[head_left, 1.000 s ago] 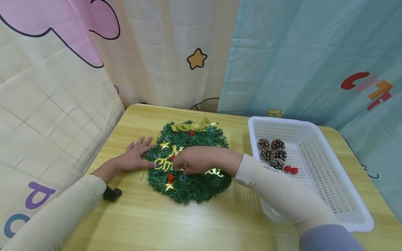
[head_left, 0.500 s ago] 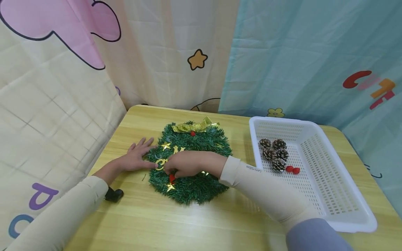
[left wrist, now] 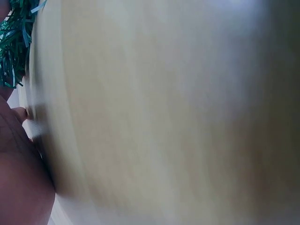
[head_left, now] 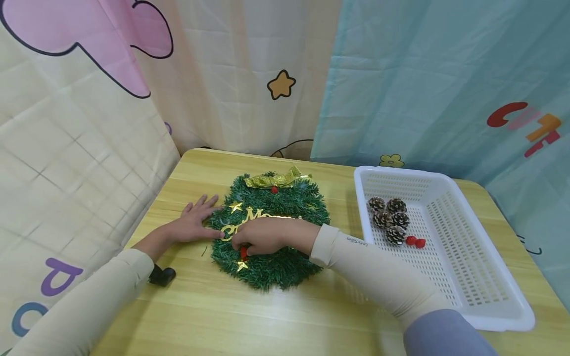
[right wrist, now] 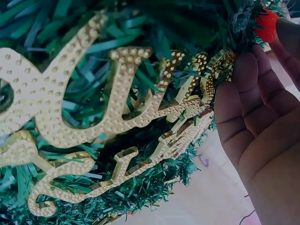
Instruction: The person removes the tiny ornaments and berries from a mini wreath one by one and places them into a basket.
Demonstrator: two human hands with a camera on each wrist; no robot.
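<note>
A green tinsel wreath (head_left: 278, 272) lies flat on the table, dressed with gold stars, a gold bow (head_left: 273, 180) at its far side and gold "Merry Christmas" lettering (head_left: 256, 214). My left hand (head_left: 192, 225) is spread on the tabletop at the wreath's left side, thumb and a fingertip at the greenery. My right hand (head_left: 262, 236) reaches over the wreath and covers part of the lettering. Its thumb and curled fingers pinch a small red berry (right wrist: 266, 27) just above the lower gold star (head_left: 242, 266). Another red berry (head_left: 274, 190) sits below the bow.
A white perforated plastic basket (head_left: 498, 277) stands on the right, holding several pine cones (head_left: 395, 235) and two red berries (head_left: 415, 242). A black object (head_left: 162, 276) lies by my left forearm. Printed curtains (head_left: 240, 99) hang behind the wooden table (head_left: 249, 326).
My right hand has moved left and toward me over the wreath, onto the red berry above the lower star. The left hand stays in place.
</note>
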